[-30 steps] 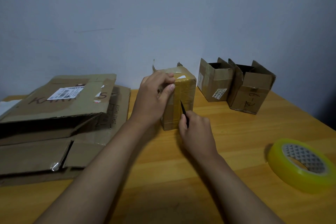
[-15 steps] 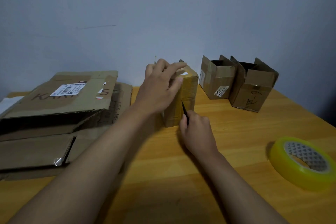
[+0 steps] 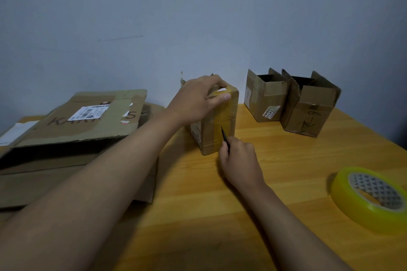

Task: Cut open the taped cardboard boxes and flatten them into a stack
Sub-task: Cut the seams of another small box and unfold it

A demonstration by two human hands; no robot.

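Cardboard wrapped in yellowish tape, the taped box (image 3: 217,121) stands upright near the tabletop's far edge. The left hand (image 3: 195,100) has slid from the box's side up onto its top, fingers curled over the edge, bracing it. The right hand (image 3: 239,157) stays clenched around a dark blade (image 3: 224,136) set against the front tape; the cut looks barely begun.

Flattened cardboard (image 3: 92,116) reads "KAK…S"; open box's label (image 3: 270,112) "734312".

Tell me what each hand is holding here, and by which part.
Left hand grips the taped box by its top. Right hand grips a dark blade by its lower end, tip against the box.
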